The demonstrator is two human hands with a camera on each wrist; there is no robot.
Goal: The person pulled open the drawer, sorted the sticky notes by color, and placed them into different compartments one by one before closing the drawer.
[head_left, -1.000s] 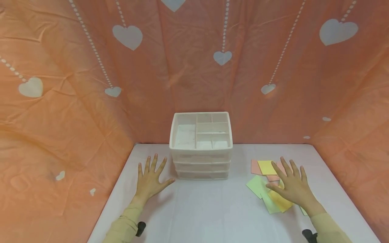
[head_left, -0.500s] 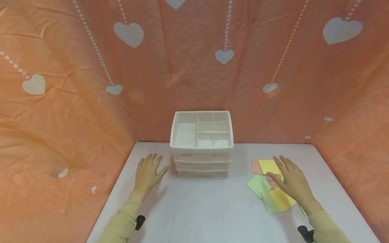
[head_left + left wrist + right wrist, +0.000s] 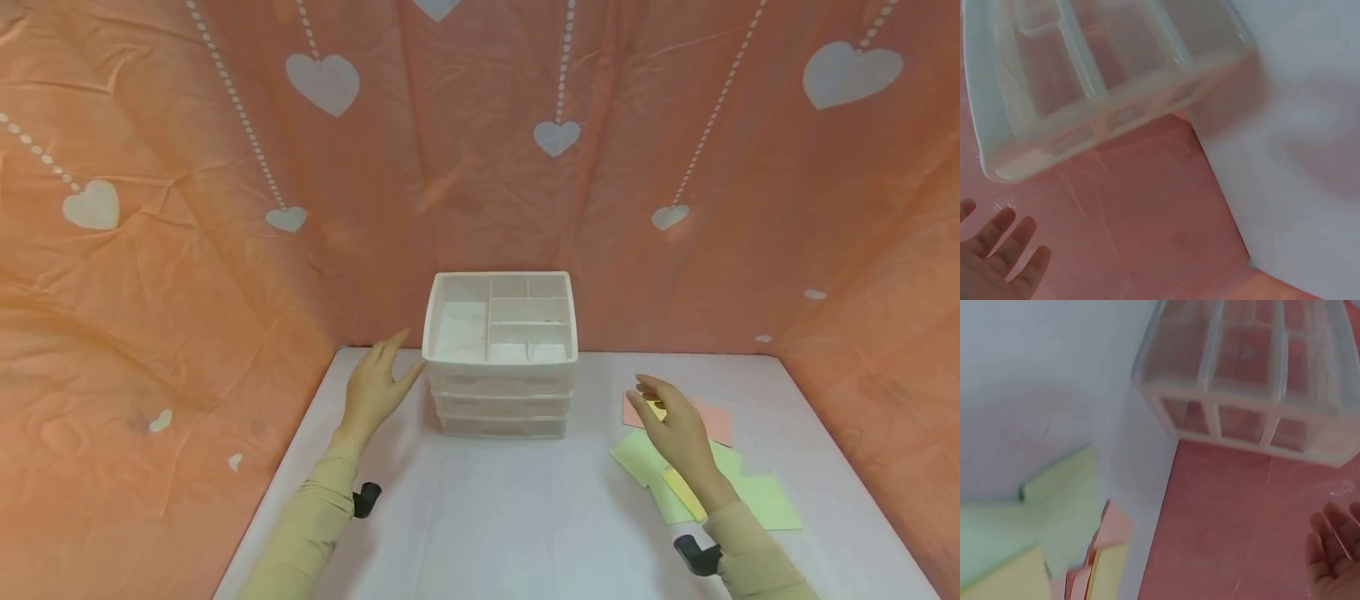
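A white plastic drawer organizer [image 3: 500, 358] stands at the back of the table, its top split into compartments and its drawers below. My left hand [image 3: 371, 392] is raised by its left side, fingers extended; in the left wrist view the fingers [image 3: 1005, 256] are apart from it. My right hand [image 3: 677, 429] hovers above loose paper notes, fingers slightly bent and holding nothing. Among the notes are green ones [image 3: 768, 502], pink ones [image 3: 714, 422] and yellow ones [image 3: 682, 493], partly hidden by that hand. Green notes [image 3: 1063, 509] also show in the right wrist view.
The white table [image 3: 495, 517] is bordered by orange cloth [image 3: 465, 192] with pale hearts at the back and both sides. The organizer stands close to the back cloth. Dark wrist mounts [image 3: 697, 557] stick out from both sleeves.
My left hand has moved forward and right toward the organizer. The right hand has turned and shifted left, its fingers less spread, uncovering notes on the right. Organizer and notes stay put.
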